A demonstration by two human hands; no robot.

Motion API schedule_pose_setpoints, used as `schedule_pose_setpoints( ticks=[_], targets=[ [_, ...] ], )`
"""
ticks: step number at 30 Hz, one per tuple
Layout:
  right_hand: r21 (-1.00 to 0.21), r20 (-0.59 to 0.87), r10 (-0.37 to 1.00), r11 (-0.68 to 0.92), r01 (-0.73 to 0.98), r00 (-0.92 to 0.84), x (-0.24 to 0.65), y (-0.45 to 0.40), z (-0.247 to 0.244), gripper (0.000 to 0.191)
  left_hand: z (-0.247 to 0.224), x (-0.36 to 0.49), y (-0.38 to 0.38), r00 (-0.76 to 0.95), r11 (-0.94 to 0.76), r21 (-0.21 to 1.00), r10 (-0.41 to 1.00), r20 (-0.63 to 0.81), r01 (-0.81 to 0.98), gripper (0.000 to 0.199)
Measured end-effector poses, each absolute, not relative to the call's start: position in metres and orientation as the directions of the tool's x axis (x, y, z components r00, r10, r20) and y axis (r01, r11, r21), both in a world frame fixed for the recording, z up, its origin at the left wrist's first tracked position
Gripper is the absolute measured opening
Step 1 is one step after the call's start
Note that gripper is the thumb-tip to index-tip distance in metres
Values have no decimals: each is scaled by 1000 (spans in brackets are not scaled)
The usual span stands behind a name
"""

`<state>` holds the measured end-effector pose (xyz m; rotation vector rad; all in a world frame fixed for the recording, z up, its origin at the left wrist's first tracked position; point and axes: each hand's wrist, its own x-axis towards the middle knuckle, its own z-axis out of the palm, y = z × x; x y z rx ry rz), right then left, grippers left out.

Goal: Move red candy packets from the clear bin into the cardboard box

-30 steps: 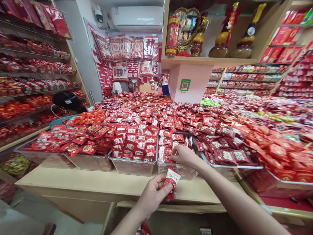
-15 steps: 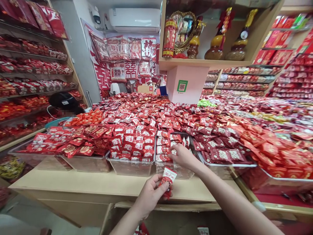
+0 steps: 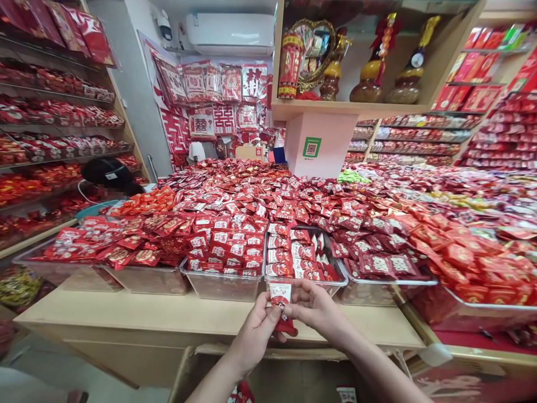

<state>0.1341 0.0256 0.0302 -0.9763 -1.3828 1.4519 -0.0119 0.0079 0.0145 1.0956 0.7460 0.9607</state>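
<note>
Filling the left wall shelves point(image 3: 62, 106): red packets. Next, a person in a black cap point(image 3: 111, 172), far left, beside a teal basin point(image 3: 94, 209). Clear plastic bins point(image 3: 146, 281), heaped with red packets, run along the wooden counter point(image 3: 176, 313).

Center near: left hand point(image 3: 254, 331) pinches a red-and-white sachet point(image 3: 281, 305), thumb on the front face, fingers curled behind. Sachet is roughly upright, white end up, between both hands, over the counter's near edge. Right hand point(image 3: 316, 310) grips its right side, thumb against the front; fingers bent, some tips hidden behind it.

Just beyond the hands, a bin of rowed sachets point(image 3: 279, 256). Below them, nearest, an open cardboard box point(image 3: 319, 355), a few packets inside. Right of that bin: maroon packets point(image 3: 381, 263), then orange-red packets point(image 3: 482, 263) in a bin. Wooden cabinet point(image 3: 356, 106) above, gourd-shaped bottles point(image 3: 367, 84) inside.
</note>
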Motion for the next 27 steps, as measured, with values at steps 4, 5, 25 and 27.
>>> schedule_pose_setpoints(
  ticks=[4, 5, 25, 27],
  targets=[
    [-997, 62, 925, 70, 8, -375, 140, 23, 30, 26, 12, -11, 9, 394, 201, 946, 915, -88, -255, 30],
    [-993, 61, 922, 96, 71, -383, 141, 21, 29, 25, 11, -11, 10, 378, 190, 951, 922, -86, -245, 29],
    [-373, -35, 913, 365, 853, -406, 208, 136, 83, 30, 6, -13, 13, 342, 136, 979, 937, -78, -151, 10],
    [-336, -90, 901, 374, 864, -425, 206, 138, 76, 29, 7, -12, 13, 352, 138, 981, 933, -81, -140, 10]
  ],
)
